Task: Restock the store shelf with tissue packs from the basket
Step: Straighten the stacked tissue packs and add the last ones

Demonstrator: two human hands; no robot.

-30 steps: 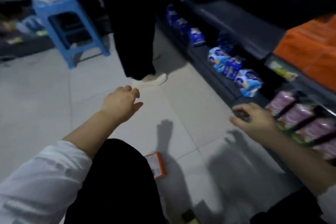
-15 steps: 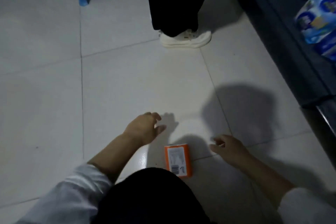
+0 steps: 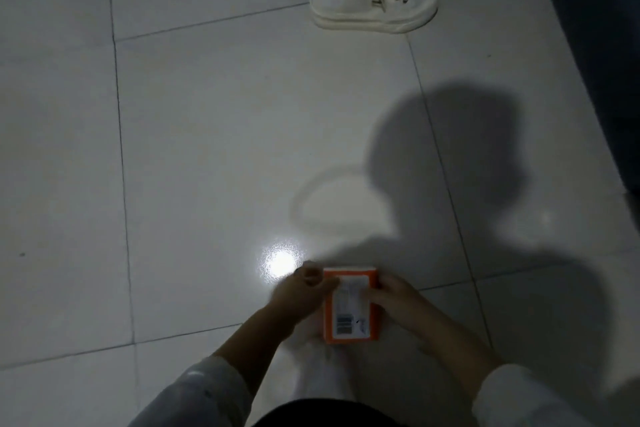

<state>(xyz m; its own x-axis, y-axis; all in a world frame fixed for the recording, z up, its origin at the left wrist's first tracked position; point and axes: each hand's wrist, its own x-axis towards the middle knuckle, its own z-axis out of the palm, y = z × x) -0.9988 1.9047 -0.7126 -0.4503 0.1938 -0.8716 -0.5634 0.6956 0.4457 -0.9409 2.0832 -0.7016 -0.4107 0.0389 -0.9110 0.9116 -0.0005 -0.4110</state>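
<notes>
An orange tissue pack [image 3: 350, 317] with a white label and a barcode lies low over the grey tiled floor, near the bottom middle of the head view. My left hand [image 3: 298, 295] grips its left edge, thumb across the top. My right hand [image 3: 391, 298] grips its right edge, fingers curled over the label. Both forearms wear white sleeves. The basket is out of view.
Another person's white sneaker [image 3: 374, 7] and dark trouser leg stand on the floor at the top middle. The dark base of the store shelf [image 3: 602, 55] runs down the right edge. A bright light reflection [image 3: 278, 262] shines on the tile beside my left hand.
My view has tilted down from the shelf to the floor. Both hands came together from apart and took hold of the orange pack that lay on the floor.
</notes>
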